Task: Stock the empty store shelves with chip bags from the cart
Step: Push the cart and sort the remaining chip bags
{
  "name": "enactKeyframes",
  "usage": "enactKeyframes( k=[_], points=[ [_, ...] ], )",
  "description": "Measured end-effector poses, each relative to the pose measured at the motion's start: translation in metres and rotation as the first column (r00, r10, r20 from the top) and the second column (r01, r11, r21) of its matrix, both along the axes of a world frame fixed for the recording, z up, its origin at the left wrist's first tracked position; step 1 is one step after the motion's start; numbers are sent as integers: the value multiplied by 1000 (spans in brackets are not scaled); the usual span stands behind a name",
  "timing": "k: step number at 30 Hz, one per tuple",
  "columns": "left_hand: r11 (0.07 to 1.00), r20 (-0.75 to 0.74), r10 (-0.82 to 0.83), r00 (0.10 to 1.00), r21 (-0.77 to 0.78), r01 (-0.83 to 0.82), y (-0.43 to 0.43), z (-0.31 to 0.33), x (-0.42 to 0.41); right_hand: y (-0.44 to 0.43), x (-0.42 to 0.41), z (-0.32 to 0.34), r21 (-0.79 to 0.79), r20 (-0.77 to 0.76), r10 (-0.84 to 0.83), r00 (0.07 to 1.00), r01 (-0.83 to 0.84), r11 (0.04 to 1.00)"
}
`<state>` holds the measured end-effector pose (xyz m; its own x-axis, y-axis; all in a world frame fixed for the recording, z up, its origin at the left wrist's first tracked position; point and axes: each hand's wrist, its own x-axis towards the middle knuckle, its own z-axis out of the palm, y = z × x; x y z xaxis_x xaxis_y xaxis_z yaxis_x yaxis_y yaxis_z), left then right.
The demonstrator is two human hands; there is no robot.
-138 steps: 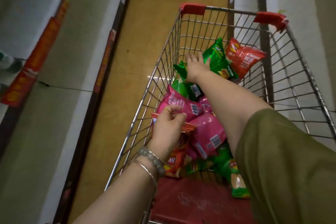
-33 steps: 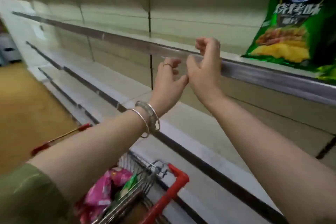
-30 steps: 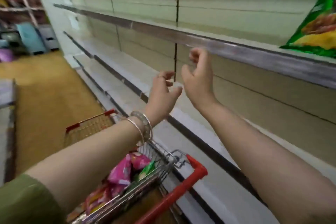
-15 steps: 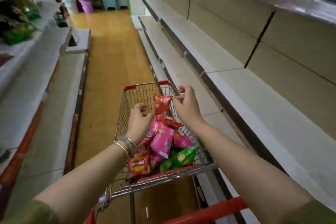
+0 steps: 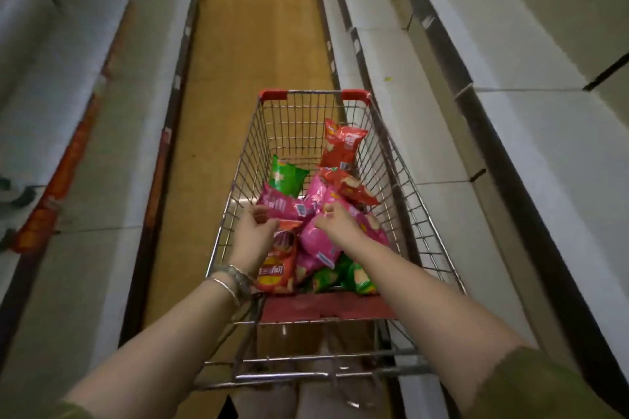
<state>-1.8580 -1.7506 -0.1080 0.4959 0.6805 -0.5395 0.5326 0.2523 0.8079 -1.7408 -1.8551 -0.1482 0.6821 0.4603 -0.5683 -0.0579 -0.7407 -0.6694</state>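
In the aisle between 2 runs of shelving, the cart [image 5: 410,190] stands on the yellow floor [image 5: 252,44]. Its wire basket holds a heap of chip bags: pink bags [image 5: 320,243] in the middle, a green bag [image 5: 287,177] by the left wall and a far red bag [image 5: 342,146] propped near the far right corner. Both arms reach in over the red flap [image 5: 326,308] at the near end. The left hand [image 5: 253,235], with 2 bracelets [image 5: 231,279] on the wrist, sits at the top of the near red bag [image 5: 275,269]. Its fingers are curled, but blur hides whether they grip. The right hand [image 5: 335,221] is over the pink bags, fingers curled; I cannot tell if it holds one. The right shelves [image 5: 510,146] run just beside the cart. The left shelves [image 5: 51,78] lie across a strip of floor.
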Motion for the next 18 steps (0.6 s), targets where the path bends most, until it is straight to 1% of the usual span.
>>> enactKeyframes(
  k=[2, 6, 7, 9, 12, 14, 16, 17, 18],
  points=[
    [998, -48, 12, 999, -54, -14, -1, -13, -4, 17, -2, -24, 9, -81, 51, 995, -50, 999],
    [993, -63, 85, 994, -79, -90, -3, -33, -9, 47, -7, -88, -42, -128, 145, 981, -151, 988],
    [991, -61, 103, 993, -83, -108, -2, -37, -11, 52, -8, -98, -49, -120, 184, 975, -191, 980],
    [990, -60, 114, 992, -80, -119, 1, -44, -13, 61, -13, -95, -92, -88, 278, 957, -286, 954],
    [992, -77, 97, 992, -73, -102, 4, -50, -16, 67, -17, -110, -202, -42, 426, 904, -425, 882],
    [997, -115, 51, 992, -51, -57, 5, -52, -17, 67, -23, -118, -293, -23, 474, 880, -460, 838],
    [999, -143, 22, 989, -34, -27, 5, -54, -18, 64, -27, -120, -370, 31, 523, 851, -477, 797],
    [999, -156, 12, 988, -31, -17, 6, -55, -19, 61, -27, -118, -383, 62, 539, 840, -479, 790],
    [999, -169, 2, 986, -31, -8, 6, -55, -19, 58, -27, -116, -371, 91, 530, 843, -465, 804]
  ],
)
